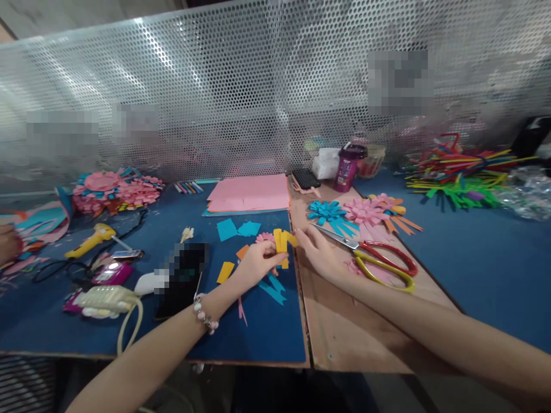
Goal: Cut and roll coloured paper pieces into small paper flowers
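Left hand curled, yellow paper strip pinched between thumb and fingers. Right hand half open, strip's right end touched by fingertips; actual pinch there could not be told. Strip held low over blue mat, near seam with wooden board. Scissors laid just beside right hand; bare board seen toward near edge. Strip cut into short tabs, pink flower piece tucked behind

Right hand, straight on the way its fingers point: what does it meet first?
The yellow paper piece pinched in the left hand. The right hand points left at it, fingertips seemingly at its edge, though contact is unclear.
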`<state>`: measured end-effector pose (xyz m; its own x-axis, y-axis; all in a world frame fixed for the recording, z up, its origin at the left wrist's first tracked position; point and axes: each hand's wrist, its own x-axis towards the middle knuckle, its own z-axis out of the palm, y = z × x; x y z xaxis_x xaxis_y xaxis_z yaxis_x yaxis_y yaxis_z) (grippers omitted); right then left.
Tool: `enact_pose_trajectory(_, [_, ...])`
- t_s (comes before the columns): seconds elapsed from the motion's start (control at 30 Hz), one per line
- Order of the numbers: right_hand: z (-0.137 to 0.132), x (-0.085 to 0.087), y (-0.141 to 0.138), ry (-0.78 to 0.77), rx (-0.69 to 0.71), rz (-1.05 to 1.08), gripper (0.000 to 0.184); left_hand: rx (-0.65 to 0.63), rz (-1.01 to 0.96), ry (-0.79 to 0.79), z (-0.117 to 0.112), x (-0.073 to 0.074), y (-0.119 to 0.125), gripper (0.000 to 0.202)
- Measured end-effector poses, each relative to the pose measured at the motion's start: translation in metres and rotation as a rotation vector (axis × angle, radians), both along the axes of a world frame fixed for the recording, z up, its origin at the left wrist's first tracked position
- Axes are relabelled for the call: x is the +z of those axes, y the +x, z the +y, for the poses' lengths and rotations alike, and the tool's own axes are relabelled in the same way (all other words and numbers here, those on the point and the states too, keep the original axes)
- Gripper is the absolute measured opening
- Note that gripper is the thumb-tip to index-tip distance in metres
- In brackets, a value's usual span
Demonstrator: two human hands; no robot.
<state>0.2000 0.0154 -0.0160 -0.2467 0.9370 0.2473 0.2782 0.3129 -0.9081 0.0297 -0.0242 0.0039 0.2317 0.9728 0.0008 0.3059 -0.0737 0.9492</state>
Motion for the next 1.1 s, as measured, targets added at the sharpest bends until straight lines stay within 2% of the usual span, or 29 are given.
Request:
enact_pose_trajectory(0.13, [-0.009, 0.005, -0.001, 0.109, 0.084, -0.061, 0.03, -0.01, -0.018, 0.008, 0.0, -0.004, -0.001, 0.025])
enact_pose_trajectory(0.3, [-0.009, 0.005, -0.001, 0.138, 0.164, -0.09, 0.026, -0.019, 0.013, 0.059, -0.001, -0.004, -0.001, 0.025])
enact_pose_trajectory(0.5, [-0.001, -0.001, 0.0, 0.067, 0.146, -0.057, 0.031, -0.031, 0.063, 0.048, -0.002, 0.001, 0.0, 0.023])
enact_pose_trajectory(0.93, [0.0, -0.004, 0.001, -0.063, 0.109, 0.067, 0.034, 0.031, 0.079, 0.08, 0.002, -0.002, -0.003, 0.028])
enact_pose_trajectory(1.1, [-0.003, -0.003, 0.0, -0.101, 0.109, 0.141, 0.036, 0.063, 0.056, 0.063, 0.002, -0.005, -0.005, 0.024])
